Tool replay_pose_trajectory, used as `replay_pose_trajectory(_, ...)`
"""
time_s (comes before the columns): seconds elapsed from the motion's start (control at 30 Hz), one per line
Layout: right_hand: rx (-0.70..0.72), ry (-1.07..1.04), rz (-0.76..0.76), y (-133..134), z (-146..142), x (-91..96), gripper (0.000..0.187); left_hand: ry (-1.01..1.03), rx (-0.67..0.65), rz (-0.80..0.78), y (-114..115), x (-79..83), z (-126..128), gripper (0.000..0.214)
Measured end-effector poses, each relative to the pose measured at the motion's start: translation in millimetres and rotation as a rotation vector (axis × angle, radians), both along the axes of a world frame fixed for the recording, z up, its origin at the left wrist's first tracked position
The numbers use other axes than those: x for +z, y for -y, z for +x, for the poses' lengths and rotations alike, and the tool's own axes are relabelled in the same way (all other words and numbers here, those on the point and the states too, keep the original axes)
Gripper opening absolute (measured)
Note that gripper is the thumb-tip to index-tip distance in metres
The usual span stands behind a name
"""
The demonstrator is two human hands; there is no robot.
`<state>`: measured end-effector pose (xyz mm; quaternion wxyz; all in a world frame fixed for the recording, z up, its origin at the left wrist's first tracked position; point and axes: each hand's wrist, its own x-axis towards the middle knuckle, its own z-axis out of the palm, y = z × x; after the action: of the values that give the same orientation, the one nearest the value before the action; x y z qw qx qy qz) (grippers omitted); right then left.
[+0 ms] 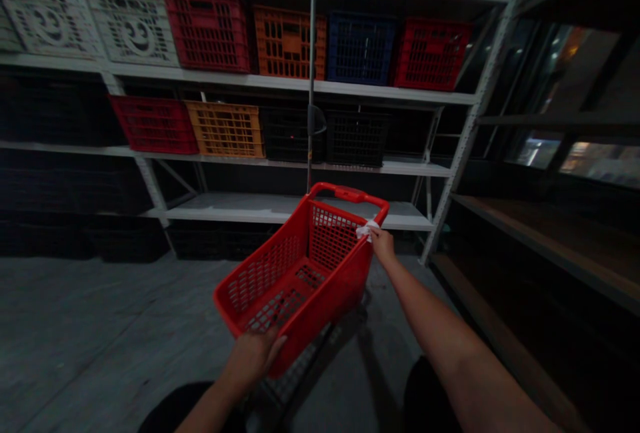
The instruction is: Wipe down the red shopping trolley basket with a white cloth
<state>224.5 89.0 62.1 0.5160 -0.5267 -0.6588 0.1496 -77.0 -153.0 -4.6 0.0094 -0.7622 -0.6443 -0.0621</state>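
A red plastic shopping cart (320, 299) stands in front of me, its push handle (350, 194) at the far end. My left hand (254, 354) grips the near rim of the basket, thumb outside and fingers over the edge. With my right hand (383, 244) I pinch a crumpled white cloth (367, 229), or possibly a paper wipe. It lies against the right top rim, just below the handle. Through the basket's lattice walls and floor the inside shows nothing lying in it. A thin pole (311, 86) rises behind the cart's handle end.
Behind the cart is a white metal rack (395, 89) holding plastic crates, among them an orange crate (290, 43), a blue crate (361, 49) and a yellow crate (227, 129). Dark wooden shelves (550, 233) run along the right. Grey concrete floor (115, 326) extends to the left.
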Motion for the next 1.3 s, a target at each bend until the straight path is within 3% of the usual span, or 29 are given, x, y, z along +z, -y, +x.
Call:
replay_pose_trajectory(0.1,0.0,0.026,-0.007,2.3,-2.4,1.9,0.028,0.023,-0.003,0.007,-0.9,1.5,-0.1,0.051)
replay_pose_trajectory(0.23,0.17,0.096,0.002,28.3,-24.2,-18.3,0.022,0.018,-0.021,-0.002,-1.4,0.2,-6.2,0.053)
replay_pose_trajectory(0.3,0.198,0.122,0.005,30.9,-25.1,-19.2,0.022,0.007,-0.013,-0.001,-0.8,-0.7,-9.0,0.053)
replay_pose_trajectory(0.43,0.072,0.092,-0.006,17.1,-15.8,-9.1,0.027,0.022,-0.033,0.031,-1.3,-0.4,-7.0,0.05)
replay_pose_trajectory(0.5,0.042,0.068,-0.017,20.2,-22.2,-13.9,0.029,0.018,-0.032,0.035,-3.3,0.1,-3.0,0.047)
replay_pose_trajectory(0.6,0.148,0.037,-0.047,54.6,-53.9,-38.0,0.027,-0.028,0.012,0.011,-7.3,-0.4,3.1,0.042)
replay_pose_trajectory(0.73,0.394,-0.08,-0.106,135.5,-112.1,-70.5,0.027,-0.07,0.042,-0.008,-11.0,-2.0,8.9,0.037)
replay_pose_trajectory(0.83,0.531,-0.121,-0.17,184.9,-142.4,-78.5,0.025,-0.03,0.04,0.0,-10.8,-3.0,12.0,0.03)
replay_pose_trajectory(0.9,0.569,-0.113,-0.182,198.6,-149.3,-77.6,0.024,-0.002,0.021,0.01,-9.4,-4.3,12.8,0.027)
replay_pose_trajectory(1.0,0.544,-0.09,-0.175,184.0,-137.9,-71.8,0.024,-0.006,0.007,0.025,-7.1,-7.5,10.9,0.031)
replay_pose_trajectory(1.2,0.258,-0.042,-0.108,80.9,-69.8,-44.1,0.025,-0.007,-0.008,0.048,-5.3,-10.0,-2.0,0.042)
replay_pose_trajectory(1.3,0.092,0.022,-0.087,44.8,-46.7,-27.3,0.025,-0.003,-0.028,0.028,-2.3,-3.6,-9.6,0.046)
